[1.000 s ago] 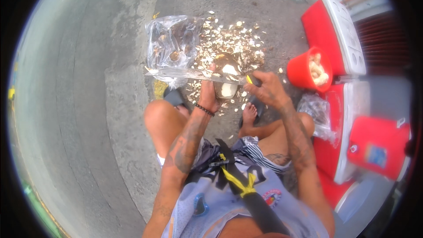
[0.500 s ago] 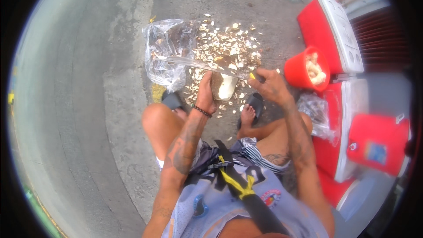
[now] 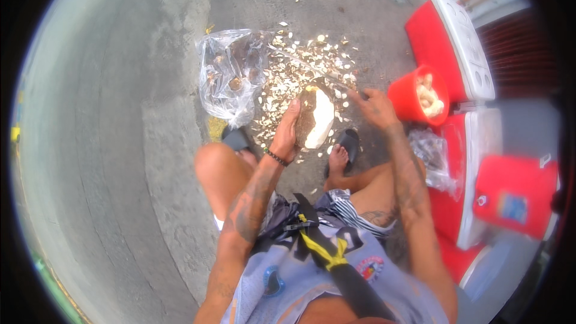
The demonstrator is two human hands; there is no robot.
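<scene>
The left hand cups the left side of the lump, one digit lying along its brown edge; the other fingers are hidden, so I cannot tell their spread. The lump is ahead of the knees, its pale cut face turned right; whether its base touches the ground is unclear. The right hand curls its fingers around the handle of the knife, whose blade slants up and left over the chips, beyond the lump's far end. A gap lies between the right hand and the lump's right edge. The bag borders the chips on the left, with wide pavement past it. On the right, the bucket sits near the right hand, backed by red coolers, narrowing that side.
</scene>
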